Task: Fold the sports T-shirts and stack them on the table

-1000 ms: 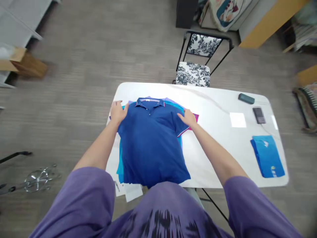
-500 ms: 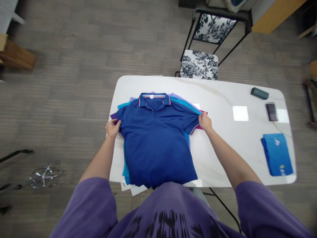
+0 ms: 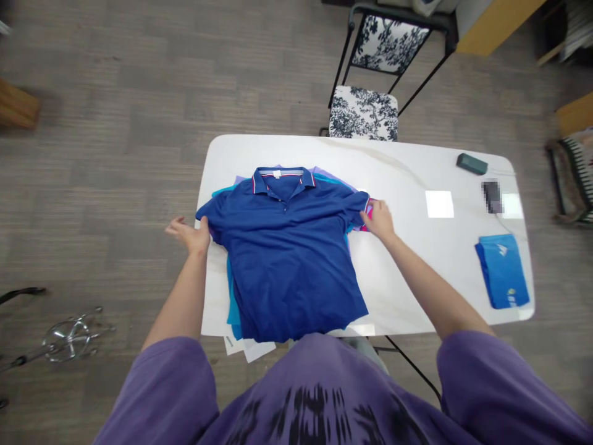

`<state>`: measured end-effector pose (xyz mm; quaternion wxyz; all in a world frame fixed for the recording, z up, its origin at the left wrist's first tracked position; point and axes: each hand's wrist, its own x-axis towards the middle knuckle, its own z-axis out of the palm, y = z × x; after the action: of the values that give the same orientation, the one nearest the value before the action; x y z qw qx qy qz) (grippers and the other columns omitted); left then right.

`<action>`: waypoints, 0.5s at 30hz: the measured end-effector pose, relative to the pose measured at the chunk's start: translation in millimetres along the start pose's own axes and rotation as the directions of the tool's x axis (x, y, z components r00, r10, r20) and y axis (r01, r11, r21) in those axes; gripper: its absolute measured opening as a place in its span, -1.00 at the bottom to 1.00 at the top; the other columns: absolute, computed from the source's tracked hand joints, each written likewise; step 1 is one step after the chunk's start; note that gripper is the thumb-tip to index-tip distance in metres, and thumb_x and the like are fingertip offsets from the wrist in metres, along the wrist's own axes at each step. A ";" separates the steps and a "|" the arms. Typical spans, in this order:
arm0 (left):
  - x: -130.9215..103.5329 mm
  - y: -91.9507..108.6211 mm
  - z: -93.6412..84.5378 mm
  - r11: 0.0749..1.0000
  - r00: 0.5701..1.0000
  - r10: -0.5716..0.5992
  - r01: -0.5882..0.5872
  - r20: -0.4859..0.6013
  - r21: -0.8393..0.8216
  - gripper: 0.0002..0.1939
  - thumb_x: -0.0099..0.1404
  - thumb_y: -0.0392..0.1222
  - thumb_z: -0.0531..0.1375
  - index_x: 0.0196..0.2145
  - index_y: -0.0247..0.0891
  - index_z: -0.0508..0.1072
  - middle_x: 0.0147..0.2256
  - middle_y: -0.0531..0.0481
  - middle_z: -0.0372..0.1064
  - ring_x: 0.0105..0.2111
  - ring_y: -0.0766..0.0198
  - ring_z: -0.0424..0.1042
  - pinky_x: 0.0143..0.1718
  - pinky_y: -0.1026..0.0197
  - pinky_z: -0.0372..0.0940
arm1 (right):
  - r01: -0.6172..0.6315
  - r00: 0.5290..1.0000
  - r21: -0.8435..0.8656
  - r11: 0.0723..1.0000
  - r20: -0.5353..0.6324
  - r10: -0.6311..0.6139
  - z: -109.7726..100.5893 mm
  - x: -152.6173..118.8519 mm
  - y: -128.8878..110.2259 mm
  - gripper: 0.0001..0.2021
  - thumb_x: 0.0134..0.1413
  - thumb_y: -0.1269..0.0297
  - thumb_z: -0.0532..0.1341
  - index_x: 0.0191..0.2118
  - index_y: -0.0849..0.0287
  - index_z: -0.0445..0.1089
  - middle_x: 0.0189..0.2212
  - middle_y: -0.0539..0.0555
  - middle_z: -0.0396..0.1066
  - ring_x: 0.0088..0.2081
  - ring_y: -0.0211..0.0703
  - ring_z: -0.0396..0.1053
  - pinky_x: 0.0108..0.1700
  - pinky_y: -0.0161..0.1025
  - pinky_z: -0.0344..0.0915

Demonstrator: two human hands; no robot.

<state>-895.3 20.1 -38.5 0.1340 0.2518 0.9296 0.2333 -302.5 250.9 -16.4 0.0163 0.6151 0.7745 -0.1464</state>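
Note:
A dark blue polo shirt point(image 3: 291, 247) lies spread face up, its collar toward the table's far edge and its sleeves out to both sides. Beneath it, edges of other garments show: a light blue one point(image 3: 235, 303) and, by the right sleeve, a pink one point(image 3: 363, 228). At the left sleeve is my left hand point(image 3: 189, 236), fingers spread past the table edge and thumb against the cloth. My right hand point(image 3: 380, 220) rests by the right sleeve's hem, with thumb and fingers apart.
On the white table point(image 3: 398, 284), a folded blue garment point(image 3: 504, 272), a dark case point(image 3: 472, 164) and a pixelated object point(image 3: 492, 196) lie at the right. White papers point(image 3: 257, 350) stick out at the near edge. A patterned chair point(image 3: 364, 114) stands beyond the far edge.
Both hands have loosened from the sleeves, and my left fingers have spread outward. The sleeves now lie extended more to the sides. The whole view has shifted slightly.

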 end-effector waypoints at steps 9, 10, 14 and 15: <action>-339.1 -82.0 4.2 0.945 0.920 -0.149 0.024 0.363 0.327 -0.50 0.43 0.45 -0.05 -0.06 0.02 0.30 0.14 -0.33 0.33 0.32 -0.43 0.38 0.23 -0.45 0.34 | -0.254 0.803 0.075 0.964 0.572 0.167 70.1 -299.0 12.7 -0.78 0.34 0.02 0.28 -0.01 -0.06 0.42 -0.01 0.18 0.60 0.01 0.23 0.61 0.06 0.07 0.45; -368.8 -91.8 4.0 0.918 0.893 -0.180 0.001 0.413 0.397 -0.47 0.41 0.48 -0.09 -0.10 0.03 0.32 0.15 -0.33 0.35 0.31 -0.44 0.41 0.18 -0.46 0.36 | -0.273 0.808 0.099 0.957 0.564 0.172 71.4 -313.9 16.1 -0.84 0.32 0.05 0.29 -0.06 -0.10 0.42 -0.04 0.15 0.61 -0.01 0.24 0.62 0.03 0.08 0.45; -431.6 -101.7 -1.7 0.877 0.848 -0.191 -0.078 0.495 0.473 -0.47 0.33 0.48 -0.04 -0.20 0.05 0.43 0.05 -0.29 0.46 0.25 -0.40 0.53 0.09 -0.44 0.42 | -0.274 0.836 0.215 0.937 0.535 0.122 65.7 -342.6 30.5 -0.94 0.22 0.13 0.30 -0.22 -0.13 0.42 -0.14 0.06 0.60 -0.03 0.24 0.63 -0.02 0.09 0.45; -435.8 -95.5 -4.4 0.875 0.783 -0.166 -0.164 0.600 0.456 -0.50 0.29 0.47 0.01 -0.26 0.04 0.44 -0.04 -0.26 0.49 0.19 -0.45 0.57 0.04 -0.50 0.42 | -0.268 0.840 0.244 0.932 0.533 0.102 61.7 -346.0 36.7 -0.93 0.18 0.13 0.32 -0.25 -0.13 0.42 -0.18 0.04 0.59 -0.04 0.23 0.63 -0.03 0.07 0.45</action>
<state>-570.8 -285.8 -25.3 0.3655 0.3391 0.8607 -0.1031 -193.0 -85.0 -12.0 0.1392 0.6215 0.6455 -0.4214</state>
